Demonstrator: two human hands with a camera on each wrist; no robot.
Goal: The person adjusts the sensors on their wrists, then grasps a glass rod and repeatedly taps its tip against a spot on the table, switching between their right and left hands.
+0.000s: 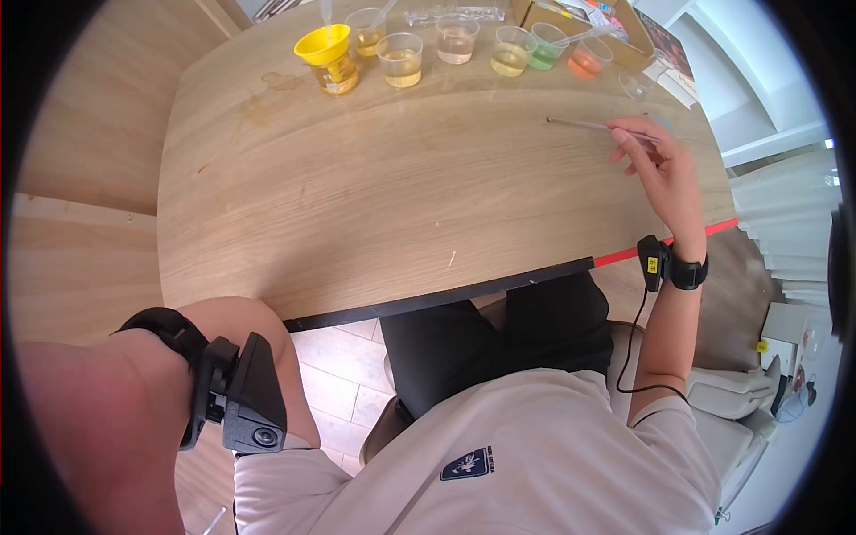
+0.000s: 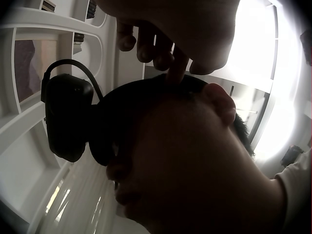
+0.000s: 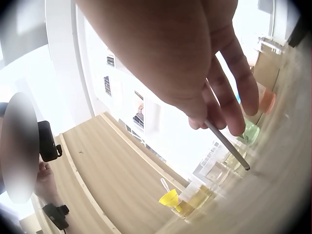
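One thin clear rod (image 1: 593, 126) sits pinched in our right hand (image 1: 664, 174), upper right over the table (image 1: 357, 205). Our left hand (image 2: 170, 34) is up by our head, fingertips touching the hair, loosely curled around nothing. Its palm is cut off at the top of the frame.

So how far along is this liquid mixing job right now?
Done: cups along the table's far edge hold coloured liquids, and the yellow funnel sits in a jar. In hand: the right hand pinches a thin stirring rod. The left hand touches the head. What's left isn't shown.

A wooden table (image 1: 357, 205) carries a row of plastic cups (image 1: 456, 40) along its far edge.
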